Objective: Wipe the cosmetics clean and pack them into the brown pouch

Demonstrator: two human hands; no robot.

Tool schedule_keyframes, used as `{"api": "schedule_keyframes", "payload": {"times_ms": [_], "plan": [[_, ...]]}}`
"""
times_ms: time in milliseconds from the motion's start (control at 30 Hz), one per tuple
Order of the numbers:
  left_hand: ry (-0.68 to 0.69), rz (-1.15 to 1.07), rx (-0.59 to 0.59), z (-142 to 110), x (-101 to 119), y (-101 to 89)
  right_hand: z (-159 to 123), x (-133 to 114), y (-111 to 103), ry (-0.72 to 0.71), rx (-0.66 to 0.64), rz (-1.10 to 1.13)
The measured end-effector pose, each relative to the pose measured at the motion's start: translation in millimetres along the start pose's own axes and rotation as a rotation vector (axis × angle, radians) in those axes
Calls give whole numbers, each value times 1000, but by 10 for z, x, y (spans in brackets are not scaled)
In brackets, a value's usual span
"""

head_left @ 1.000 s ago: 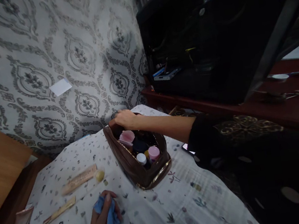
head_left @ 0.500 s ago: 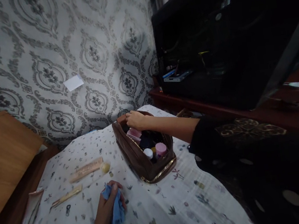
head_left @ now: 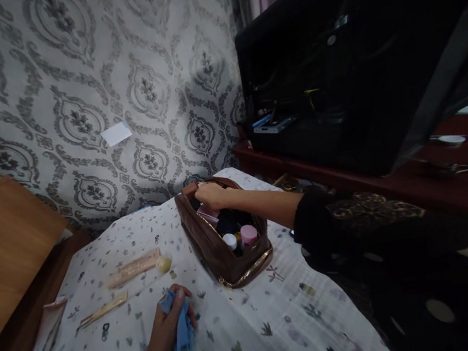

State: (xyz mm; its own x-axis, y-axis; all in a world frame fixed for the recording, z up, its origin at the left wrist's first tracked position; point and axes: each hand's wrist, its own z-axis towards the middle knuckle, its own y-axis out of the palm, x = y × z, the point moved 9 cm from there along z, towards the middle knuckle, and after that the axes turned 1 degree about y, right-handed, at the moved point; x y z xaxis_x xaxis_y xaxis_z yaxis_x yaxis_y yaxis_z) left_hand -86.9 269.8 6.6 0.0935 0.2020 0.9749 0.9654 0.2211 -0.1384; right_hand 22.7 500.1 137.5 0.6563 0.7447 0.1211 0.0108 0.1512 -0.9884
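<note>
A brown cosmetic bag [head_left: 223, 258] stands open on a patterned white cloth [head_left: 246, 325], packed with jars and bottles with pink, white and dark lids. My right hand [head_left: 209, 194] reaches into the bag's far end, fingers curled over the items by a pink jar; what they grip is hidden. My left hand [head_left: 168, 324] rests on the cloth near the front, closed around a crumpled blue cloth [head_left: 182, 337].
Two beige tubes [head_left: 136, 266] [head_left: 103, 309] lie left of the bag, with a silver tube [head_left: 44, 341] at the cloth's left edge. A wooden surface [head_left: 3, 243] stands at left. A dark shelf unit [head_left: 353, 65] fills the right; patterned wallpaper is behind.
The view shifted slightly. My right hand dipped a little deeper into the bag's far end. My left hand stays on the blue cloth.
</note>
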Motion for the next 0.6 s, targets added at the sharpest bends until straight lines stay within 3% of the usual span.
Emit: {"api": "schedule_keyframes", "payload": {"times_ms": [233,467,600], "plan": [[10,9,-13,22,-35,-7,90,-78,-14,95,45,145],[3,18,-26,16,-53,-6,125,-8,29,216,34,215],[8,6,-36,32,-56,-17,79,25,-76,233,46,255]]}}
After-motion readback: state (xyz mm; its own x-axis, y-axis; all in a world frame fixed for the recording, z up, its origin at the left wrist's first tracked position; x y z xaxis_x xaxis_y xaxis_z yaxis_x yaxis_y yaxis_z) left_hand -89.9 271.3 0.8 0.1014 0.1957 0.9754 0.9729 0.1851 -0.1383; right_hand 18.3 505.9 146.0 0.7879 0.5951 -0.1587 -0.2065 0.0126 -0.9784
